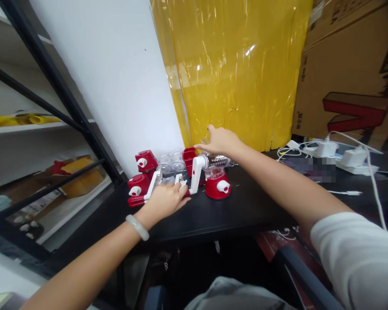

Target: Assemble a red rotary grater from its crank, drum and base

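A red and white hand-crank rotary grater [217,187] stands on the black table, its metal drum [218,160] lying sideways on top. My left hand [168,199], with a pale bangle at the wrist, is closed around the red handle at the end of the white crank arm [197,172]; the fingers cover most of that handle. Just above and behind the drum is my right hand [223,141], fingers apart and holding nothing. Left of my left hand sit more red grater bases [139,184], with another white crank [152,185] and its red handle [137,201].
Clear plastic parts [171,161] and a red hopper [189,158] stand behind my left hand. At the right, a power strip [355,165] with chargers and white cables lies on the table [245,206]. A yellow-wrapped panel [239,77] and large carton [345,77] rise behind; shelving [51,125] stands left.
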A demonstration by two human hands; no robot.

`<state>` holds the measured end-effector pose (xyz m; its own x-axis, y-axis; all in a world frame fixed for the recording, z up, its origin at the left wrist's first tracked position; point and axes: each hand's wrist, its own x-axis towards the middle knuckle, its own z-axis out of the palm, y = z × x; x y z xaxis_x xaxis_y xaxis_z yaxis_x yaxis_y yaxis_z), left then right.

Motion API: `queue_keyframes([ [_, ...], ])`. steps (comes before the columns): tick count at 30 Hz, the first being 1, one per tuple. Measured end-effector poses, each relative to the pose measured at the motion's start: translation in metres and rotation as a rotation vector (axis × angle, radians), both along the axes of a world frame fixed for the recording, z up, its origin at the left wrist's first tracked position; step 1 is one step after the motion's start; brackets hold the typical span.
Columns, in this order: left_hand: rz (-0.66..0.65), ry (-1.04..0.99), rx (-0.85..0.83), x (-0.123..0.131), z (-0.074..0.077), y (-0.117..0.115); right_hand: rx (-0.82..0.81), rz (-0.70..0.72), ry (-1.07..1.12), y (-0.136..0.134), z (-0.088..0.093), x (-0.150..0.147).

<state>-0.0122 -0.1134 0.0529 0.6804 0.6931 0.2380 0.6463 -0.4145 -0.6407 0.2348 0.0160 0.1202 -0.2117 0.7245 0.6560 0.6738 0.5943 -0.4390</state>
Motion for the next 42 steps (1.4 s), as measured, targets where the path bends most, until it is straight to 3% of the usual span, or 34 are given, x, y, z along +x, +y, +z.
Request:
queue_keyframes([
  [4, -0.002, -0.049, 0.022, -0.007, 0.001, -0.007, -0.103, -0.123, -0.226, 0.003, 0.027, 0.000],
  [7, 0.032, -0.070, 0.026, -0.014, 0.003, -0.008, -0.210, -0.097, -0.361, 0.006, 0.041, 0.006],
  [12, 0.060, -0.108, 0.012, -0.018, 0.005, -0.008, -0.288, 0.037, -0.291, 0.019, 0.050, 0.015],
  [17, 0.098, -0.161, 0.021, -0.021, 0.009, 0.000, -0.305, 0.040, -0.273, 0.017, 0.053, 0.015],
  [20, 0.144, -0.243, 0.014, -0.019, 0.017, 0.022, -0.328, -0.020, -0.344, 0.008, 0.055, 0.013],
  [24, 0.156, -0.391, -0.045, -0.008, 0.026, 0.073, -0.362, -0.038, -0.457, 0.000, 0.061, 0.009],
  [28, 0.219, -0.447, -0.049, 0.007, 0.024, 0.123, -0.477, -0.018, -0.501, 0.005, 0.071, 0.006],
  [31, 0.230, -0.443, -0.075, 0.018, 0.020, 0.148, -0.615, -0.005, -0.516, 0.015, 0.077, 0.005],
  [36, 0.256, -0.422, -0.135, 0.030, 0.015, 0.169, -0.658, 0.004, -0.500, 0.028, 0.075, 0.001],
  [42, 0.285, -0.481, -0.124, 0.034, 0.014, 0.172, -0.593, -0.039, -0.432, 0.036, 0.062, -0.002],
])
